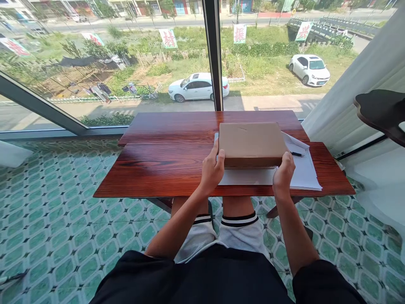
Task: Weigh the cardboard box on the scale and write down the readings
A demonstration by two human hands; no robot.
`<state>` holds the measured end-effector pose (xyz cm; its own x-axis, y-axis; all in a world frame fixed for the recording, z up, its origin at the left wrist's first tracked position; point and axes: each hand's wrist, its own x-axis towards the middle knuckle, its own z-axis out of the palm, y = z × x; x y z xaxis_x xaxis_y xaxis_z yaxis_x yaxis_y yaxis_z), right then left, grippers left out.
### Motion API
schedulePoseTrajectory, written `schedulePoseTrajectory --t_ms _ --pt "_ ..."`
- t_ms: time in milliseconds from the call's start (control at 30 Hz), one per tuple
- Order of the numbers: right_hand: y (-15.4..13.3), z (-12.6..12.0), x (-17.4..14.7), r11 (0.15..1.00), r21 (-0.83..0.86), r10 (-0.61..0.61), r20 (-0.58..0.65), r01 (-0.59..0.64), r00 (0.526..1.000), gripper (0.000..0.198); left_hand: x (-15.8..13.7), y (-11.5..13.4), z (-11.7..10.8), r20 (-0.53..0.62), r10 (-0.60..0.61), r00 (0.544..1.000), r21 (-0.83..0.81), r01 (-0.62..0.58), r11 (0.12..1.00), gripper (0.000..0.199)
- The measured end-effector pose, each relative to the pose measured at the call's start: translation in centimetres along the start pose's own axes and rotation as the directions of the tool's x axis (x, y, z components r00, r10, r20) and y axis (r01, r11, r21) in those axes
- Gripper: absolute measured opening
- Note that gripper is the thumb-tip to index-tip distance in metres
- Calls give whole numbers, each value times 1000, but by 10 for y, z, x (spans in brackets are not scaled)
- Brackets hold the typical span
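A brown cardboard box (253,141) is held between my two hands over the right half of a glossy red-brown wooden table (158,169). My left hand (213,169) grips its left side, thumb at the near left corner. At the near right corner, my right hand (284,171) is closed on the box. Papers (305,171) lie beneath and to the right of it, and a black pen (296,154) rests on them. The box hides part of the papers. Whether its underside touches them I cannot tell.
The table stands against a large window with a dark upright frame (216,55). A white curtain (354,93) hangs at the right, near a dark wooden piece of furniture (381,112). Green patterned tiles (79,236) cover the floor. My legs are under the table's front edge.
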<state>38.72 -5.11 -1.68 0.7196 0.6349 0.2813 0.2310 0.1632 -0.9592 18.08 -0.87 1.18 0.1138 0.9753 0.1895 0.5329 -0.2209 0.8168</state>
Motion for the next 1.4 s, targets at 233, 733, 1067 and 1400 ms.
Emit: schedulePoseTrajectory --t_ms 233,733,1067,1400 --pt "-2 9 -5 999 13 -33 13 33 999 52 0 -1 -10 -49 20 999 1 -20 1000 55" --pt "-27 46 -24 989 52 -146 193 138 970 49 6 -26 -49 -210 45 977 -35 -54 998 53" --pt "-35 85 -45 991 104 -109 264 84 958 48 2 -52 -78 -353 27 935 -24 -38 999 51" --pt "-43 120 -68 993 116 -54 349 14 936 46 -3 -74 -111 -453 -14 891 -10 11 1000 52"
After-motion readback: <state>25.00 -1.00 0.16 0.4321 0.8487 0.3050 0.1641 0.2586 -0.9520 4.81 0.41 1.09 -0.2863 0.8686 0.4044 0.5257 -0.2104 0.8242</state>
